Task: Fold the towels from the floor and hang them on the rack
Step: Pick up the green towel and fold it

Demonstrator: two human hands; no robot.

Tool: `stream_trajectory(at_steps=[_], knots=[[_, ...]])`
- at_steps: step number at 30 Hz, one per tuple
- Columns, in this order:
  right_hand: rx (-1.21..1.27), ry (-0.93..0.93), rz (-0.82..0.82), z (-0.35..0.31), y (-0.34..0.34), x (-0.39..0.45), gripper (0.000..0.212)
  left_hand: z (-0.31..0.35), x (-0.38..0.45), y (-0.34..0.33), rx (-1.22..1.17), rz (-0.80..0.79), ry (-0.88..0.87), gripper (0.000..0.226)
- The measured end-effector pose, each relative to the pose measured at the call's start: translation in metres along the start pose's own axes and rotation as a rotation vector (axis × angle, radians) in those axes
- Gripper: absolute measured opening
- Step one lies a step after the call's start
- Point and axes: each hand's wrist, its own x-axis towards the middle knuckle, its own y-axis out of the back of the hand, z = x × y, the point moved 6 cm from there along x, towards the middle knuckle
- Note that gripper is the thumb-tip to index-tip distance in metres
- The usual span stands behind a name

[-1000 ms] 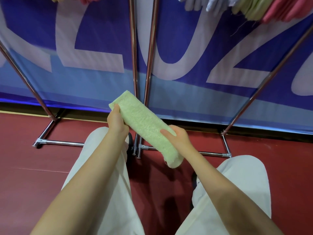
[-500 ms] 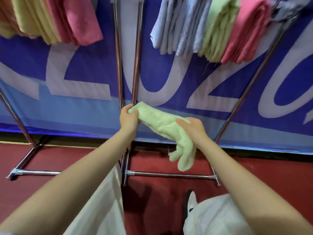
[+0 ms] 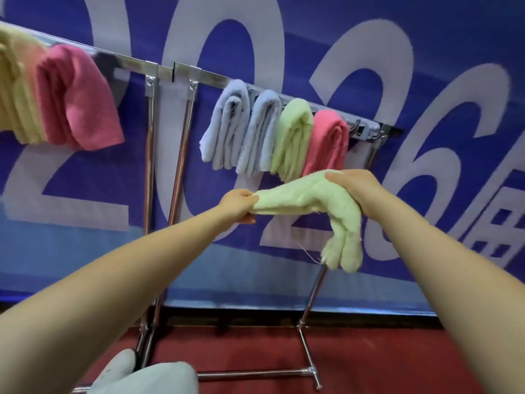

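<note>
I hold a folded light green towel (image 3: 306, 200) in both hands, just below the right rack's bar (image 3: 216, 78). My left hand (image 3: 238, 204) pinches its left end. My right hand (image 3: 358, 191) grips it near the middle, and the right end droops down past that hand. On the bar above hang two pale blue towels (image 3: 227, 129), a green towel (image 3: 292, 137) and a pink towel (image 3: 326, 143), all folded. The bar's right end (image 3: 366, 129) beyond the pink towel is bare.
A second rack at the left carries a pink towel (image 3: 76, 98) and yellow towels (image 3: 17, 89). Chrome uprights (image 3: 150, 172) and base bars (image 3: 255, 375) stand on the red floor (image 3: 397, 362). A blue banner (image 3: 369, 38) covers the wall behind. My knees (image 3: 147, 376) show at the bottom.
I have stood up and raised the green towel from knee height to just under the hung towels. The view has tilted up, bringing the rack bars into sight.
</note>
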Motion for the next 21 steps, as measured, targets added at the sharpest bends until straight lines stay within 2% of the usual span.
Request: stream_trajectory(at_steps=[6, 10, 14, 16, 18, 21], knots=[[0.055, -0.045, 0.14, -0.01, 0.067, 0.0, 0.026, 0.039, 0.011, -0.085, 0.074, -0.147, 0.026, 0.019], [-0.029, -0.044, 0.197, -0.013, 0.096, 0.001, 0.012, 0.049, 0.019, -0.122, 0.117, -0.156, 0.027, 0.021], [-0.051, -0.025, 0.252, -0.009, 0.104, 0.005, 0.012, 0.052, 0.02, -0.138, 0.217, -0.098, -0.089, 0.023], [-0.039, -0.02, 0.291, -0.005, 0.103, 0.011, 0.014, 0.06, 0.02, -0.145, 0.197, -0.082, -0.144, 0.018], [-0.017, -0.024, 0.349, 0.001, 0.103, 0.02, 0.016, 0.071, 0.018, -0.151, 0.129, -0.078, -0.17, 0.03], [-0.019, -0.047, 0.441, 0.004, 0.105, 0.031, 0.021, 0.091, 0.016, -0.161, 0.043, -0.122, -0.188, 0.031]])
